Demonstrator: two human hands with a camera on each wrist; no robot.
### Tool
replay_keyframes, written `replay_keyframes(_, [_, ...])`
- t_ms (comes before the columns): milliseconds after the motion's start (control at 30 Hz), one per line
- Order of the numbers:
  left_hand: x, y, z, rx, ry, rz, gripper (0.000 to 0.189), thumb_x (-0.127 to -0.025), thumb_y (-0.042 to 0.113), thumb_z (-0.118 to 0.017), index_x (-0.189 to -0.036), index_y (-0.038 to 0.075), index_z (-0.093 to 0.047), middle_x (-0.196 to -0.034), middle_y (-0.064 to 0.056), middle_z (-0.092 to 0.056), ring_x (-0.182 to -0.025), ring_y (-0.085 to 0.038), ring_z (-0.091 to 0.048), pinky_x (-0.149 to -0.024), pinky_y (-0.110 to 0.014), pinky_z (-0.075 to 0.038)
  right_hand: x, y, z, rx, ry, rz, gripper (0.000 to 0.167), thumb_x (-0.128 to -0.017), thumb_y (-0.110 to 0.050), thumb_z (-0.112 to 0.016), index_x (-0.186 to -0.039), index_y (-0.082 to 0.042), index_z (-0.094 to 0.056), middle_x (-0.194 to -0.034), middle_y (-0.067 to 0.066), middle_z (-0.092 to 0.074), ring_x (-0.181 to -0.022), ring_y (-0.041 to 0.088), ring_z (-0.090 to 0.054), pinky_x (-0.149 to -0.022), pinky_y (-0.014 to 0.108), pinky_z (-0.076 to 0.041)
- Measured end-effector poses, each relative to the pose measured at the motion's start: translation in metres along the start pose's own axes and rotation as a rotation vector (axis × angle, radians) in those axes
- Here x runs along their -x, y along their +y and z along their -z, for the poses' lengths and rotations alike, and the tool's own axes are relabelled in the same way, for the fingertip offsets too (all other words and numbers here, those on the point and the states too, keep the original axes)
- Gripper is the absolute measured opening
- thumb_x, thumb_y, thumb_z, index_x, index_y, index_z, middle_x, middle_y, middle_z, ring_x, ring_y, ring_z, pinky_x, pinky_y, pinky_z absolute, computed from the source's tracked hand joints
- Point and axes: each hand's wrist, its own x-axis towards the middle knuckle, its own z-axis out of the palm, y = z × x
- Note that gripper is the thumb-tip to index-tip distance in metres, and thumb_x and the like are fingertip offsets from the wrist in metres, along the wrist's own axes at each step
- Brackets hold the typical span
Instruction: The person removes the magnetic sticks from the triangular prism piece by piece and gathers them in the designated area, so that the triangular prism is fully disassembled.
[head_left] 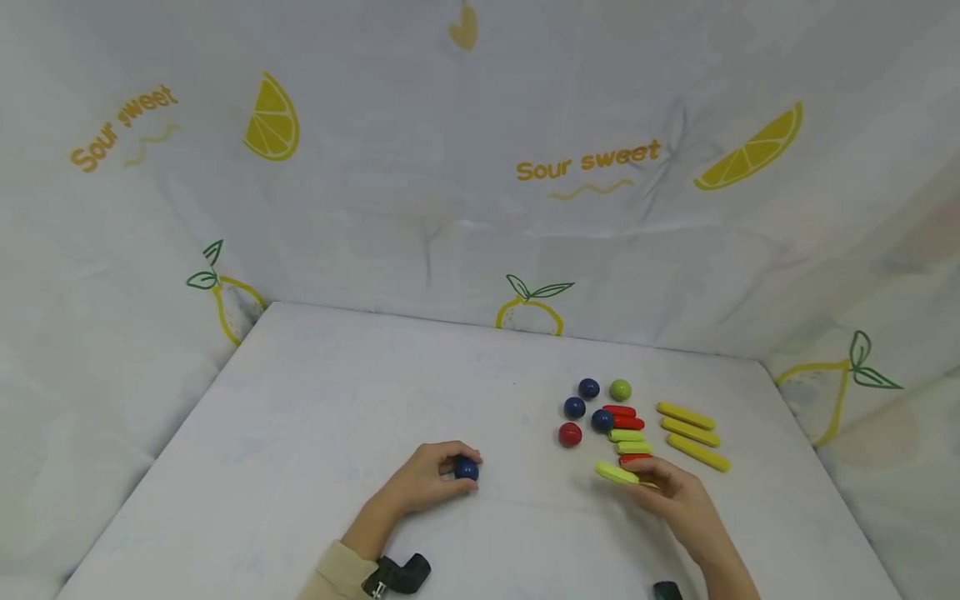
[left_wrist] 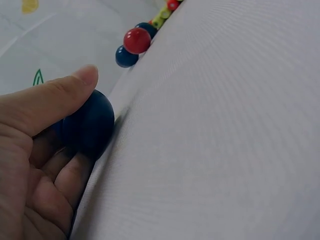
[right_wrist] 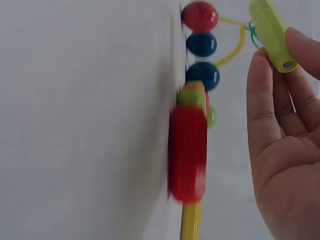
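Note:
My left hand [head_left: 427,482] grips a dark blue ball [head_left: 467,468] between thumb and fingers, low over the white table. In the left wrist view the thumb presses on one side of that ball [left_wrist: 95,125]. My right hand [head_left: 678,498] pinches a light green ribbed rod [head_left: 617,473], with a small grey round spot in its end in the right wrist view. The rod is held above the table. Just beyond the right fingers lie a red rod [head_left: 634,457] and short light green rods [head_left: 632,447]. Further red rods [head_left: 626,422] lie behind these.
Three yellow rods [head_left: 693,452] lie side by side at the right. Left of the short rods are a red ball [head_left: 570,434] and three dark blue balls [head_left: 574,407]; a green ball [head_left: 620,389] sits behind. A lemon-printed white cloth [head_left: 420,250] rises behind the table [head_left: 322,400].

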Motion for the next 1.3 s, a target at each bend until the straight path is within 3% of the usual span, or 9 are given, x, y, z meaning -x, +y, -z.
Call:
replay_keyframes(167, [0.0,0.003,-0.001,-0.003,-0.001,0.004,0.031,-0.083,0.02,-0.074,-0.112,0.013,-0.065,-0.117,-0.004,-0.065,-0.115,-0.021,-0.059,-0.095,-0.027,-0.051,0.02,0.034,0.031,0.074,-0.029,-0.159,0.044,-0.086,-0.027,-0.069,-0.12,-0.002,-0.06,-0.116,0.009,-0.064,-0.092,0.01,-0.06,-0.077,0.023,-0.056])
replay_keyframes(367, [0.001,0.004,0.001,0.003,-0.021,0.008,0.034,-0.083,0.02,-0.074,-0.114,0.011,-0.064,-0.12,-0.006,-0.063,-0.118,-0.022,-0.058,-0.098,-0.025,-0.048,0.023,0.057,0.043,0.122,-0.047,-0.243,0.049,-0.085,-0.03,-0.07,-0.121,0.001,-0.059,-0.118,0.011,-0.063,-0.096,0.017,-0.059,-0.078,0.03,-0.056])
replay_keyframes(600, [0.001,0.003,0.002,-0.035,-0.047,0.003,0.032,-0.086,0.012,-0.068,-0.117,0.011,-0.062,-0.121,-0.004,-0.063,-0.12,-0.022,-0.057,-0.1,-0.022,-0.046,0.022,0.066,0.04,0.155,-0.005,-0.216,0.05,-0.086,-0.031,-0.069,-0.122,0.001,-0.058,-0.117,0.013,-0.063,-0.097,0.018,-0.06,-0.082,0.034,-0.055])
replay_keyframes(867, [-0.002,0.005,-0.002,-0.012,-0.056,0.0,0.031,-0.087,0.009,-0.067,-0.117,0.007,-0.062,-0.121,-0.006,-0.063,-0.119,-0.022,-0.057,-0.098,-0.02,-0.046,0.023,0.066,0.037,0.165,0.068,-0.198,0.055,-0.085,-0.034,-0.07,-0.123,0.003,-0.055,-0.112,0.014,-0.064,-0.089,0.014,-0.063,-0.073,0.025,-0.056])
replay_keyframes(1000, [-0.009,0.007,-0.009,0.018,-0.093,0.012,0.033,-0.086,0.013,-0.07,-0.118,0.008,-0.062,-0.122,-0.006,-0.061,-0.119,-0.02,-0.057,-0.097,-0.017,-0.046,0.021,0.067,0.039,0.199,0.141,-0.222,0.057,-0.088,-0.042,-0.064,-0.124,0.001,-0.055,-0.112,0.015,-0.064,-0.089,0.014,-0.061,-0.069,0.023,-0.053])
replay_keyframes(1133, [-0.017,0.009,-0.017,0.035,-0.112,0.018,0.036,-0.085,0.016,-0.071,-0.119,0.009,-0.062,-0.124,-0.006,-0.061,-0.12,-0.018,-0.057,-0.098,-0.016,-0.045,0.021,0.068,0.039,0.2,0.265,-0.242,0.051,-0.091,-0.042,-0.06,-0.121,-0.001,-0.055,-0.112,0.015,-0.064,-0.084,0.003,-0.057,-0.066,0.017,-0.048])
replay_keyframes(1300, [-0.021,0.008,-0.024,0.007,-0.085,0.021,0.044,-0.083,0.018,-0.073,-0.124,0.009,-0.06,-0.129,-0.006,-0.059,-0.123,-0.02,-0.054,-0.1,-0.017,-0.043,0.028,0.057,0.035,0.132,0.406,-0.153,0.039,-0.091,-0.033,-0.062,-0.117,-0.004,-0.059,-0.111,0.012,-0.064,-0.076,-0.016,-0.05,-0.065,0.005,-0.047])
